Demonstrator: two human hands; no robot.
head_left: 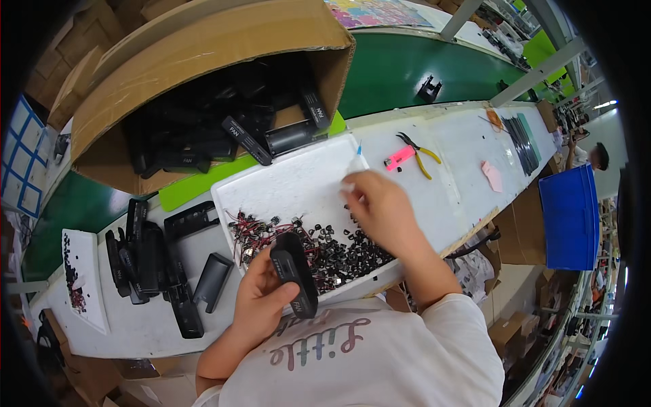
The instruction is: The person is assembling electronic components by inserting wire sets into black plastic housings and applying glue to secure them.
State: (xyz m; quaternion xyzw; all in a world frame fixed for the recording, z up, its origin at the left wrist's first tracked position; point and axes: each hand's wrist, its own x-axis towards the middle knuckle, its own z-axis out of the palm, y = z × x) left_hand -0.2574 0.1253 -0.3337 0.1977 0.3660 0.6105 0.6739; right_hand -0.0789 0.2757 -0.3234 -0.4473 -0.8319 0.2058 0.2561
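My left hand (261, 298) is closed around a black plastic housing (296, 275), held upright over the near edge of a white foam tray (288, 183). My right hand (380, 207) is over the tray's right side, fingers pinched on a small translucent bottle (355, 165) with a thin blue tip (359, 147) pointing away from me; most of the bottle is hidden by the fingers. In the tray lie many small black caps (346, 254) and a tangle of small parts with red and black wires (254, 230).
A large cardboard box (210, 37) full of black housings lies on its side behind the tray. More housings (152, 261) are piled to the left, near a smaller white tray (95, 285). Yellow-handled pliers (424, 163) and a pink lighter (400, 157) lie right. A blue bin (569, 217) stands beyond.
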